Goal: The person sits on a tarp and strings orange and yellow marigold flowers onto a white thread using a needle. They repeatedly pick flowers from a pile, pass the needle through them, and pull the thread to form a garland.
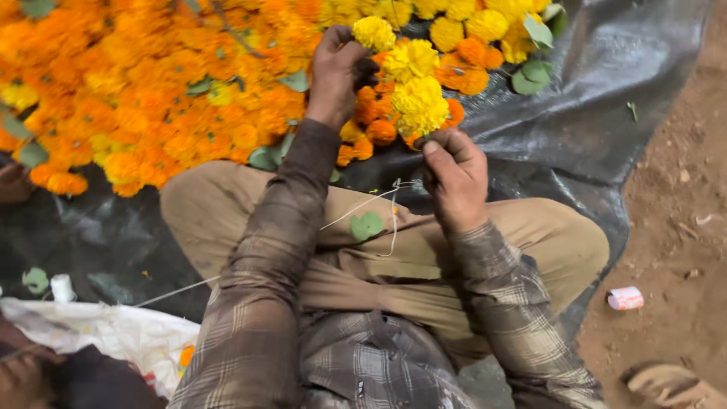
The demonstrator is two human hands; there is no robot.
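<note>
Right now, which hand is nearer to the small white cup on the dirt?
Right. The right hand is up-left of the cup; the left hand is farther left, among the marigolds.

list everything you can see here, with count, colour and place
marigold pile: many, orange and yellow, upper left on the sheet
strung marigolds: several, yellow, between the hands
string: one, white, across the lap
plastic sheet: one, dark grey, under the flowers
loose leaf: one, green, on the trousers
small cup: one, white and pink, on the dirt at right
white sack: one, lower left
left hand: holds a yellow flower
right hand: pinches the strung flowers' lower end
</note>
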